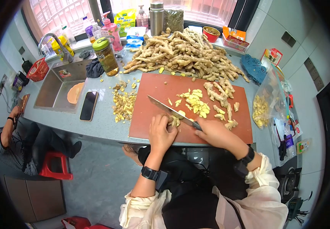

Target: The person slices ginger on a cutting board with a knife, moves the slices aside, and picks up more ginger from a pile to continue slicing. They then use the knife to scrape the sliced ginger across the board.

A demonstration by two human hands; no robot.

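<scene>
Two hands slicing a knobbly beige ginger piece (175,120) at the near edge of a reddish-brown cutting board (153,114).
Left hand (161,133) pins it with curled fingers; best kept tucked back. Right hand (215,133) is closed around the steel cleaver (170,110); steady, even strokes suit. Grey counter holds a heaped ginger pile (180,53), black phone (89,105), steel sink (60,86).

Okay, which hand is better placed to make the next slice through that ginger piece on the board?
Right. The right hand grips the knife, blade over the ginger piece; the left hand pins it.
</scene>
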